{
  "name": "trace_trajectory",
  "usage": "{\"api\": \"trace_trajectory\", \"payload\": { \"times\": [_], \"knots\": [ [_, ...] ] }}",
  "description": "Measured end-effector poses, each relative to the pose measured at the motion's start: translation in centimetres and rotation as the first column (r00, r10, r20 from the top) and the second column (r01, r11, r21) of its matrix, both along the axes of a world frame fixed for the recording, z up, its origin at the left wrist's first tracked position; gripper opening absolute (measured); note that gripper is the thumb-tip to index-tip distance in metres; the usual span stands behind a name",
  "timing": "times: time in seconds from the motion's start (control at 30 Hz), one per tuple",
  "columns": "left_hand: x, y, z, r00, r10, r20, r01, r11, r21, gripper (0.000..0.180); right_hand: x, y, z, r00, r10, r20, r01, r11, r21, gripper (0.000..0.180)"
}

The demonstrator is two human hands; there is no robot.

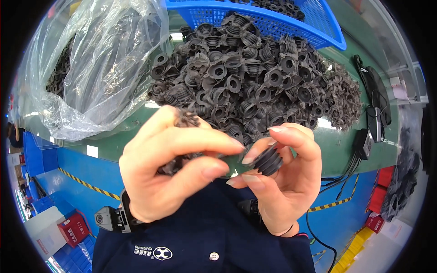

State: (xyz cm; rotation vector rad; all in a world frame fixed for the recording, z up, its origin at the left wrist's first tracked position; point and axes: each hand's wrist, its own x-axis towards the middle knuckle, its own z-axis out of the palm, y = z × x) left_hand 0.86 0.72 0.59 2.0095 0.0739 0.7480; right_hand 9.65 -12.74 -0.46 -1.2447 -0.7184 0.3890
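Note:
A ribbed black rubber bellows (268, 162) is pinched between the thumb and fingers of my right hand (297, 179), in front of my chest. Just left of it, my left hand (157, 159) has its thumb and index fingertips apart, pointing toward the bellows. Dark torn rubber scraps (187, 119) stick out at the back of the left fingers, and more show inside its curled palm. Beyond both hands lies a large heap of similar bellows (236, 77), many with ragged flash around them.
A blue plastic basket (334, 38) with black parts stands behind the heap. Clear plastic bag (109, 68) lies at left on the green table (389, 150). Shredded scraps (343, 98) are piled at right, near a black strap (373, 86) and a black box with cables (363, 143).

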Motion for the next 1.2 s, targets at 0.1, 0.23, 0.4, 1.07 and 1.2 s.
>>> {"api": "trace_trajectory", "payload": {
  "times": [0.1,0.23,0.4,1.07,1.2],
  "knots": [
    [0.3,-1.3,0.8,0.991,0.121,-0.063,-0.127,0.988,-0.086,0.041,0.4,0.2,-0.3,0.990,0.048,0.129,-0.055,0.997,0.050,0.047],
    [0.1,-0.8,0.7,0.995,0.097,0.006,-0.097,0.995,0.011,0.036,0.2,0.2,0.0,0.958,0.016,0.286,-0.030,0.999,0.042,0.047],
    [1.0,-0.9,-0.2,0.989,0.123,0.085,-0.132,0.985,0.114,0.025,0.1,0.1,-0.1,0.941,-0.014,0.338,0.020,1.000,-0.016,0.044],
    [0.5,0.7,0.1,0.989,-0.051,0.136,0.042,0.997,0.066,0.038,-0.3,0.7,0.8,0.702,0.429,-0.569,-0.346,0.903,0.254,0.042],
    [0.3,0.5,0.9,0.991,-0.060,0.121,0.049,0.994,0.095,0.039,-0.7,0.6,1.8,0.634,0.374,-0.677,-0.298,0.926,0.232,0.033]
  ]
}}
